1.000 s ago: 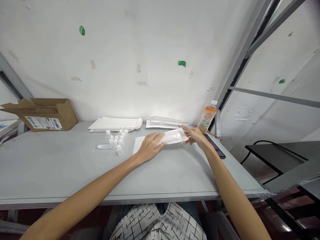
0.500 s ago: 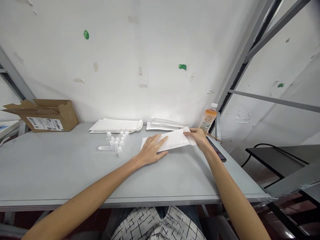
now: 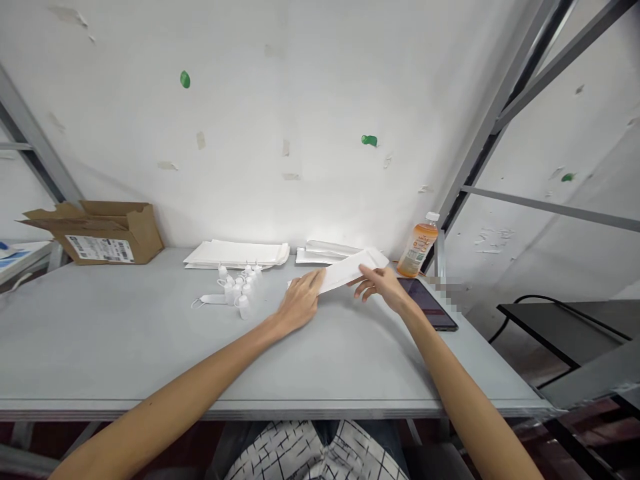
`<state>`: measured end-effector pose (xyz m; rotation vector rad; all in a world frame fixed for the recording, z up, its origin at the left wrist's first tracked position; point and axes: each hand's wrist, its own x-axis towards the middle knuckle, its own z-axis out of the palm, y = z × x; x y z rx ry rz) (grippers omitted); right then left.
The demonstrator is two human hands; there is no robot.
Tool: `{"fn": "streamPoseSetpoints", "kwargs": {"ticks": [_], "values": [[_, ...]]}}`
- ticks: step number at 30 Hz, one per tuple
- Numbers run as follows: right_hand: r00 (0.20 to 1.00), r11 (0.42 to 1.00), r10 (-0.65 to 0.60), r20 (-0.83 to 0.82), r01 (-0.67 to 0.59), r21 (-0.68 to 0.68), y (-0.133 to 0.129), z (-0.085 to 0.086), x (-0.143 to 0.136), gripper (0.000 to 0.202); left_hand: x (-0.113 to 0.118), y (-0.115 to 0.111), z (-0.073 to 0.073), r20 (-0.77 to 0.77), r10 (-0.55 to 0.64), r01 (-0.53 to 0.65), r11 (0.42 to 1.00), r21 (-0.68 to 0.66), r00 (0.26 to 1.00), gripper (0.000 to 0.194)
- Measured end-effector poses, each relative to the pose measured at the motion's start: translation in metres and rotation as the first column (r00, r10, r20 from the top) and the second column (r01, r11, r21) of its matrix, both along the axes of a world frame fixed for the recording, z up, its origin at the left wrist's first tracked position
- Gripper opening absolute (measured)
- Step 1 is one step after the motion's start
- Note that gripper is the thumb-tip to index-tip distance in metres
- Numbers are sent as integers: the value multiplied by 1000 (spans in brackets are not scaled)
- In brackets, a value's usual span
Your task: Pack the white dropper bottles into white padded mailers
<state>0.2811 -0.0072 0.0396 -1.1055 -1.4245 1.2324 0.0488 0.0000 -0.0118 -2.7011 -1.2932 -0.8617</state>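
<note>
A white padded envelope (image 3: 345, 270) is tilted above the grey table, its right end raised. My left hand (image 3: 301, 298) grips its left end, fingers together over the edge. At the lower right edge, my right hand (image 3: 379, 285) pinches the envelope between thumb and fingers. Behind it lie more white envelopes (image 3: 323, 251), and a stack of flat white envelopes (image 3: 235, 253) rests further left. Several small white bottles (image 3: 243, 288) stand in a group left of my left hand, beside one lying on its side (image 3: 213, 299).
An open cardboard box (image 3: 113, 233) sits at the back left. An orange drink bottle (image 3: 419, 248) stands at the back right, with a dark tablet (image 3: 430, 305) lying in front of it. The table's front edge (image 3: 280, 408) runs near my lap.
The envelope has been turned and looks narrower. My left fingers have closed on its left end. My right hand has shifted left and down, uncovering more of the tablet.
</note>
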Motion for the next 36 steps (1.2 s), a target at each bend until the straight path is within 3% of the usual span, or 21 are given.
{"fn": "streamPoseSetpoints", "kwargs": {"ticks": [3,6,13,19,22,26,31,36], "values": [[995,999,50,81,-52,17,-4,-7,-15,51,-1,0,1,-6,3,-3,1000,-26,1000,67],[999,999,28,37,-29,21,-5,-10,-24,43,-1,1,1,-7,3,-3,999,-41,1000,66],[969,974,-216,-121,222,37,2,-6,-16,22,2,-2,1,69,-5,0,997,71,998,66],[871,882,-409,-271,454,127,23,0,12,22,2,-1,0,105,6,-16,995,97,994,60],[797,845,-474,-374,531,60,43,9,18,20,1,0,-3,109,36,-43,997,68,993,58],[712,831,-528,-463,546,-107,76,22,9,21,1,1,-6,81,55,-57,998,30,995,56],[726,830,-555,-406,518,-208,110,15,-18,23,1,1,-9,76,49,-52,998,37,996,52],[768,832,-554,-320,497,-246,118,0,-29,21,1,0,-7,87,18,-23,998,58,996,49]]}}
